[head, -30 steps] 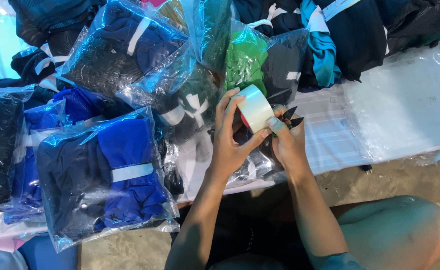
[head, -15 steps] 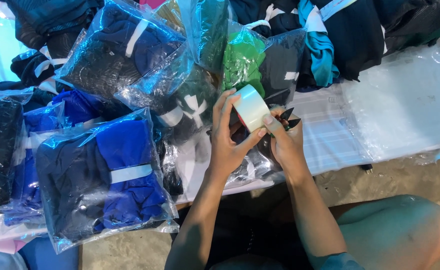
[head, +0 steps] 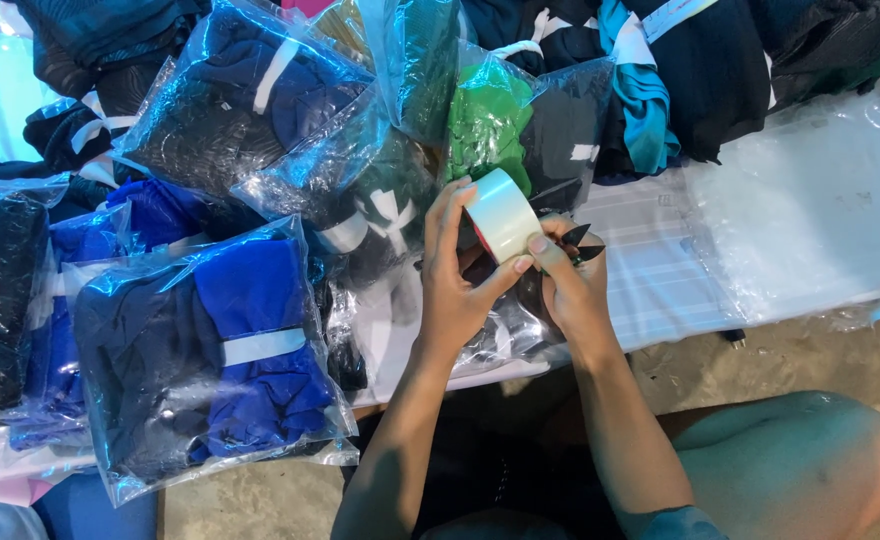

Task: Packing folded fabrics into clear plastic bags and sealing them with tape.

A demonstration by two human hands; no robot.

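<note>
The left hand [head: 455, 290] has its grip clenched on a roll of clear tape [head: 501, 214], fingers curled over the far rim and thumb pressed against the near edge. The right hand [head: 572, 290] meets it from the right, its thumb and forefinger pinched on the roll's side; dark scissor tips [head: 582, 243] poke out just beyond those fingers, though how they are held cannot be told. The roll sits raised above a clear plastic bag [head: 505, 330] lying under both hands. To the left lies a bagged blue garment [head: 250, 350] with a white band. Further off, a bagged green garment [head: 485, 120] stands just beyond the roll. To the right spreads a pile of empty clear bags [head: 810, 210].
</note>
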